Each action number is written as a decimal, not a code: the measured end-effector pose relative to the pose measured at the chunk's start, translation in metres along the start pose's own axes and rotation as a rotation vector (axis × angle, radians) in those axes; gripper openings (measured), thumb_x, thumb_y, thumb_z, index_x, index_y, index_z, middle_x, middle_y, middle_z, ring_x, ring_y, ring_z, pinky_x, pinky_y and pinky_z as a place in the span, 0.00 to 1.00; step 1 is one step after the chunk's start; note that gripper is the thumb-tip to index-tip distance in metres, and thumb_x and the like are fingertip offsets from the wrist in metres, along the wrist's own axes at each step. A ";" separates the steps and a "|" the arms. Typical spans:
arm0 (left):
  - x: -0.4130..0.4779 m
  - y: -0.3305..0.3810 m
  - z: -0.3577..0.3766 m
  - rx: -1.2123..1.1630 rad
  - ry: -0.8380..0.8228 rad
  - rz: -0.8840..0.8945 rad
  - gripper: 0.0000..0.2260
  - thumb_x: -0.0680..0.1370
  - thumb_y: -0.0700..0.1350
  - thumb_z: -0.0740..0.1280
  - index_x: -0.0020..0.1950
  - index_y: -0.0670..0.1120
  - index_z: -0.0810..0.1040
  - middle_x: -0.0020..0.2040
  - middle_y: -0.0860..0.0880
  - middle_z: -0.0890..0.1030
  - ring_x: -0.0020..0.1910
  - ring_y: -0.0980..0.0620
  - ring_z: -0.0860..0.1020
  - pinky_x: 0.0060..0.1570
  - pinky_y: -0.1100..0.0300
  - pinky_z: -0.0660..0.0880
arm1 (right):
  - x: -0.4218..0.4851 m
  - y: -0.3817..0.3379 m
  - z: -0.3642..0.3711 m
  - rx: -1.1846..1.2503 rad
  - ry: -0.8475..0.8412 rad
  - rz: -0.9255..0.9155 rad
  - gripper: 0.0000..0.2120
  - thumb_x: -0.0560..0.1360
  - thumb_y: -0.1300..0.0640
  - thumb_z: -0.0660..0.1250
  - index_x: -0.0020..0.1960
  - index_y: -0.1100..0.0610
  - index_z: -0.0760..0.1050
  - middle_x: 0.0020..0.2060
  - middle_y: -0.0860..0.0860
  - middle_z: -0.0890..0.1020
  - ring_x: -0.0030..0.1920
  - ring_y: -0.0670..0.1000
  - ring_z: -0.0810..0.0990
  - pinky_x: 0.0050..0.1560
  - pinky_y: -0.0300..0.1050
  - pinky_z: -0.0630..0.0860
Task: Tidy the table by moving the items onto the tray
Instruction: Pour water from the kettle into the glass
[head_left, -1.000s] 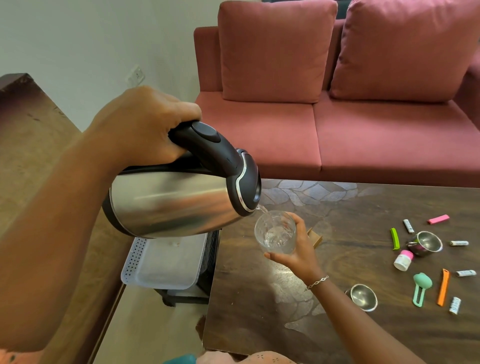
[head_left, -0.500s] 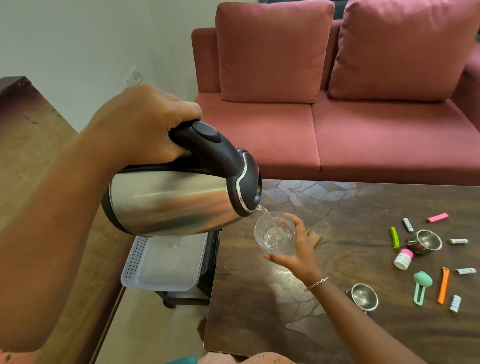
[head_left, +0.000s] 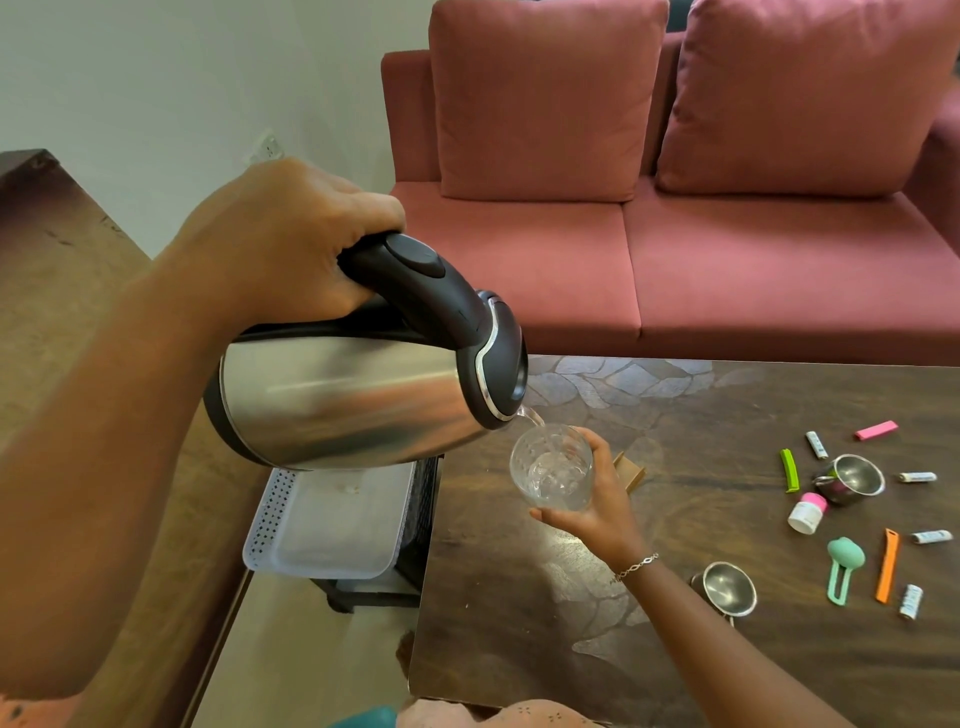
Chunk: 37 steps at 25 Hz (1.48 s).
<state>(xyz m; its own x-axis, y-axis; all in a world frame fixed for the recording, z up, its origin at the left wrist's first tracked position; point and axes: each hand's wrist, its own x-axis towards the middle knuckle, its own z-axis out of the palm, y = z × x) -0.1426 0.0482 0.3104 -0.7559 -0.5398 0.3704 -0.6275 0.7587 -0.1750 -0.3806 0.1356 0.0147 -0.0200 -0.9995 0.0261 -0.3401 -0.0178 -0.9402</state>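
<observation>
My left hand (head_left: 291, 239) grips the black handle of a steel kettle (head_left: 353, 400), tipped so water runs from its spout into a clear glass (head_left: 553, 467). My right hand (head_left: 602, 499) holds that glass above the dark wooden table (head_left: 545, 623). A white perforated tray (head_left: 280, 519) sits on a low stand left of the table, partly hidden by the kettle. On the table's right lie two small steel cups (head_left: 852, 478) (head_left: 727, 587), a pink-capped white bottle (head_left: 807, 513), green, orange and pink clips, a teal scoop (head_left: 844, 564) and several small white tubes.
A pink sofa (head_left: 675, 260) with two cushions stands behind the table. A wooden surface (head_left: 57, 291) runs along the left under my left arm. A small brown block (head_left: 631, 470) lies just behind the glass. Pale floor shows between table and wooden surface.
Water keeps pouring and the level in the glass has risen a little. Both hands hold nearly the same position.
</observation>
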 end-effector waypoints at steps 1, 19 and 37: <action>0.000 0.000 0.000 -0.001 0.001 0.003 0.07 0.66 0.42 0.64 0.36 0.39 0.78 0.25 0.44 0.74 0.23 0.44 0.68 0.23 0.56 0.67 | 0.000 0.000 0.000 0.000 0.000 0.000 0.43 0.57 0.57 0.80 0.61 0.39 0.58 0.57 0.42 0.70 0.58 0.41 0.71 0.54 0.28 0.66; -0.002 0.000 0.001 0.001 -0.019 0.019 0.07 0.67 0.42 0.65 0.37 0.38 0.78 0.26 0.43 0.75 0.23 0.42 0.70 0.23 0.53 0.71 | -0.007 0.005 0.001 -0.008 0.024 -0.003 0.43 0.57 0.57 0.81 0.63 0.44 0.58 0.58 0.46 0.72 0.58 0.46 0.72 0.56 0.30 0.65; -0.003 -0.005 0.001 0.028 -0.027 0.020 0.11 0.67 0.44 0.64 0.39 0.36 0.79 0.29 0.39 0.78 0.26 0.39 0.74 0.26 0.47 0.74 | -0.007 0.010 0.005 0.015 0.028 0.007 0.43 0.56 0.57 0.81 0.60 0.36 0.59 0.57 0.37 0.70 0.59 0.38 0.71 0.54 0.23 0.66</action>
<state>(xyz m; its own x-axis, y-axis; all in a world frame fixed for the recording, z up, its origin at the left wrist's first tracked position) -0.1370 0.0456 0.3097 -0.7730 -0.5343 0.3419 -0.6167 0.7594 -0.2074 -0.3794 0.1423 0.0030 -0.0486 -0.9984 0.0290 -0.3257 -0.0116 -0.9454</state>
